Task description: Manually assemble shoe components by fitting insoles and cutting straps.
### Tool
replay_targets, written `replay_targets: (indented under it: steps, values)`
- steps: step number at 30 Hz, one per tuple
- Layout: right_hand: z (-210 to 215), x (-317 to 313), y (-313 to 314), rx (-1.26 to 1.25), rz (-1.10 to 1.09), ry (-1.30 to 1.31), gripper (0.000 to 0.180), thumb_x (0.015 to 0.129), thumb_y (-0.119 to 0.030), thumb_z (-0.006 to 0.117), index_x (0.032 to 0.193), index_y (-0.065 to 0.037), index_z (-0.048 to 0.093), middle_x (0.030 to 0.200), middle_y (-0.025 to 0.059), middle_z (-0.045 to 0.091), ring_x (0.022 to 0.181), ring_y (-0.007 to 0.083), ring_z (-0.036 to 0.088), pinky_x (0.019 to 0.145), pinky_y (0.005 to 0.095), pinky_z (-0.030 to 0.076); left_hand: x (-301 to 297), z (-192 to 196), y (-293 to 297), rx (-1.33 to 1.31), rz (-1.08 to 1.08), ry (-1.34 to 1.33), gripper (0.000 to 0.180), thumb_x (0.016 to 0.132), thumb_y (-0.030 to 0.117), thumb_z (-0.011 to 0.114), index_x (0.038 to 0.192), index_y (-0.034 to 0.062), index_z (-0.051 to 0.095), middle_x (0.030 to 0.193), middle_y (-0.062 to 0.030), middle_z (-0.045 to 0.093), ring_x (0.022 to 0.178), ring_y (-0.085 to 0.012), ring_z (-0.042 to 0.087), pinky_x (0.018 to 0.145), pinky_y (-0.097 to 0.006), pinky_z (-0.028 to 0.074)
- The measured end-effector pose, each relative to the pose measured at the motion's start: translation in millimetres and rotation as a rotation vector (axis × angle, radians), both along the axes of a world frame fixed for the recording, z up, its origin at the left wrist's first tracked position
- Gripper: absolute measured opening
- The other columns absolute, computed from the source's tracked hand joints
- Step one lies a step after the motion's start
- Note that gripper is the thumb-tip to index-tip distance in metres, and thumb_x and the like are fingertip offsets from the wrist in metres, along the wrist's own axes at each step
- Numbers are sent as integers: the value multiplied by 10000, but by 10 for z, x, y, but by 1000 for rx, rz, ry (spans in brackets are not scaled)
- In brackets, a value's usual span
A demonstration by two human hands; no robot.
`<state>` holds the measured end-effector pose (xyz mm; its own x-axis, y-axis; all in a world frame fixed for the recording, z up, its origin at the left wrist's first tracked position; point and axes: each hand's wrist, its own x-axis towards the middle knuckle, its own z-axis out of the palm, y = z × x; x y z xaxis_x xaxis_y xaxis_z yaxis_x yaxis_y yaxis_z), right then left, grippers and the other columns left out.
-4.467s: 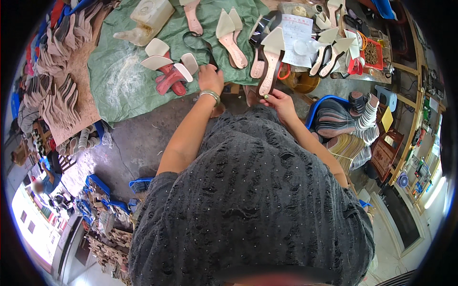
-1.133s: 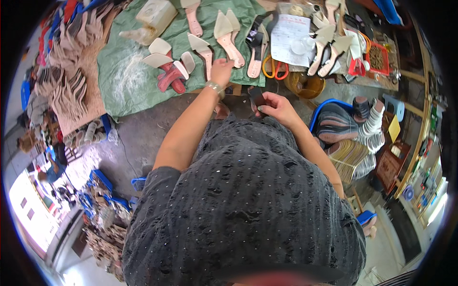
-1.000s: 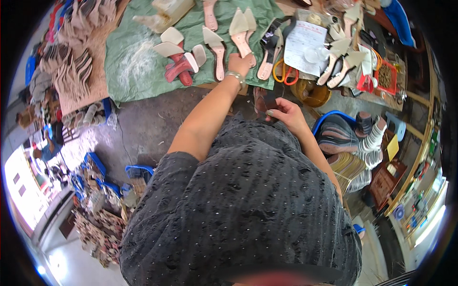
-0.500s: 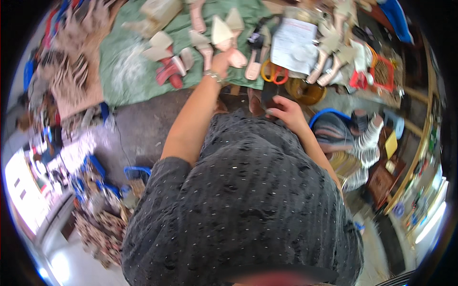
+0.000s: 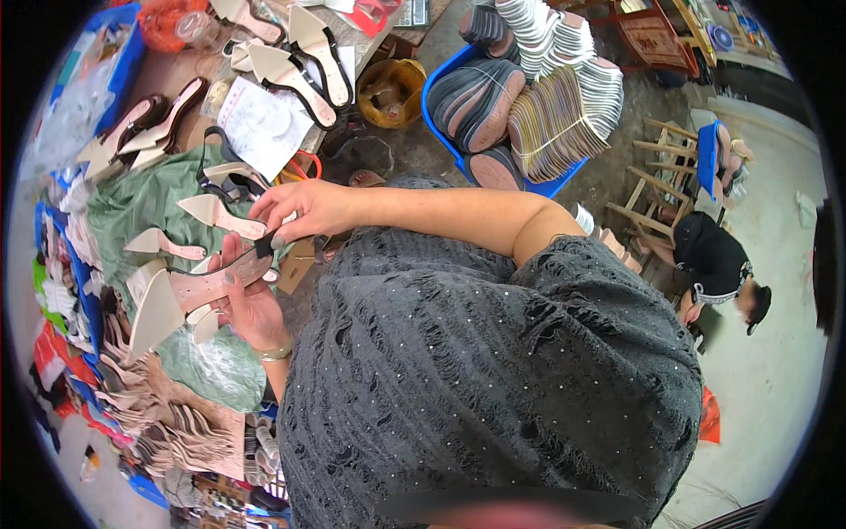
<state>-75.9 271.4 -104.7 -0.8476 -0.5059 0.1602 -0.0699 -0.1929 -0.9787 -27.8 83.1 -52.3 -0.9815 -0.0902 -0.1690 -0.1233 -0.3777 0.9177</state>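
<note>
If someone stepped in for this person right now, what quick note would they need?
Left hand: holds a pink sandal sole from below.
Right hand: fingers pinch a small dark strap piece at the sole's end.
Nearby: more soles on the green sheet, a finished black-strapped sandal further off, stacked soles in the blue crate.
Done: sole picked up.
Left: the strap looks not yet fixed.

A white printed paper sheet (image 5: 260, 123) lies flat near the top left, among pale sandal soles, its small dark print too fine to read. Left of it, a crumpled clear plastic bag (image 5: 75, 110) sits against a blue edge. A red and white flat packet (image 5: 370, 13) pokes in at the top rim.
</note>
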Motion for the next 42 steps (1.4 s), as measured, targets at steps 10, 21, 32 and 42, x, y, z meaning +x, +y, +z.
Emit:
replay_targets:
  steps: [10, 21, 32, 42]
  values:
    - [310, 110, 98, 130, 328, 0, 196, 817, -122, 636, 973, -4, 644, 956, 126, 628, 895, 234, 601, 808, 302, 448, -277, 413, -141, 292, 26, 99, 628, 913, 436, 504, 1330, -7, 351, 1291, -136, 476, 1210, -221, 454, 1040, -344, 350]
    - [937, -219, 101, -156, 79, -240, 214, 822, 4, 623, 1035, 22, 629, 1002, 14, 618, 894, 80, 581, 785, 210, 468, -241, 613, -193, 0, 185, 46, 578, 869, 473, 565, 1241, 46, 445, 1103, -73, 565, 974, -188, 562, 770, -298, 474]
    - [1322, -466, -513, -382, -64, -484, 185, 815, -47, 666, 986, 19, 640, 872, 55, 669, 755, 99, 631, 683, 212, 514, -325, 869, -39, 327, 331, 124, 418, 892, 329, 592, 1151, 12, 506, 1058, -68, 603, 965, -158, 587, 856, -298, 473]
    - [1430, -380, -764, -268, -13, -359, 146, 818, -85, 676, 922, 17, 684, 827, -8, 637, 727, 53, 578, 657, 174, 462, -158, 995, -114, 277, 406, 242, 337, 884, 277, 617, 1100, 32, 536, 1027, -52, 614, 933, -140, 591, 842, -285, 469]
